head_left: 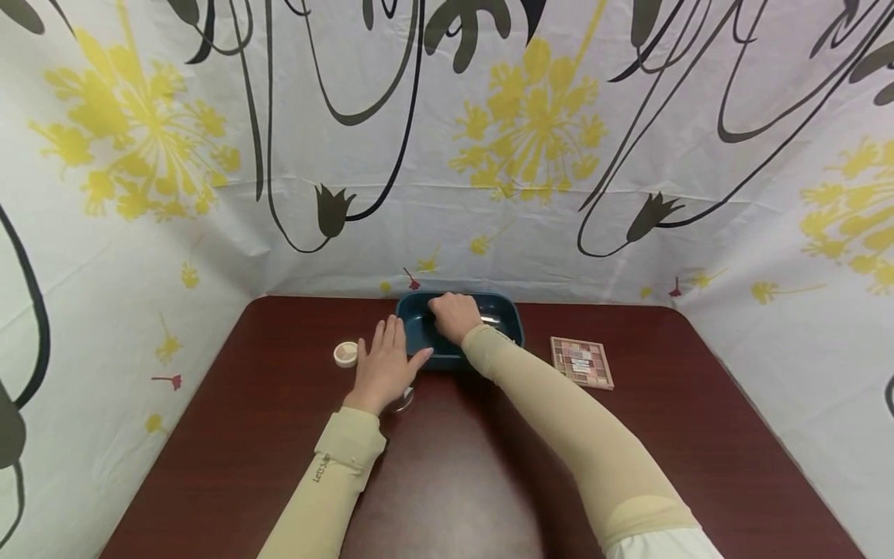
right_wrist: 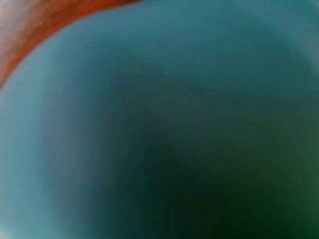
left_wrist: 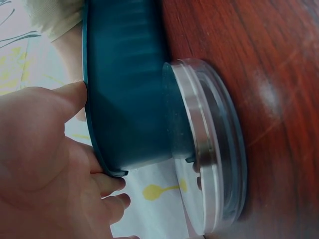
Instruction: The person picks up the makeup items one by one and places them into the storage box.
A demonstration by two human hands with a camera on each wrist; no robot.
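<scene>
A dark teal rectangular basin (head_left: 510, 314) stands at the far edge of the table. My left hand (head_left: 382, 369) touches its near left corner with extended fingers; in the left wrist view the thumb (left_wrist: 75, 97) rests against the rim. My right hand (head_left: 455, 314) reaches down into the basin, knuckles up. Its fingertips, and anything between them, are hidden, and the right wrist view shows only blurred teal basin wall (right_wrist: 149, 59). Something shiny (head_left: 490, 319) lies inside the basin beside the right hand. Below the left palm sits a round clear-sided case (left_wrist: 204, 144) with a mirror-like top.
A small round cream-coloured pot (head_left: 345, 354) stands left of the left hand. To the basin's right lies a flat pink makeup palette (head_left: 582, 362). Behind the dark red-brown table (head_left: 293, 334) hangs a white patterned cloth (head_left: 391, 256).
</scene>
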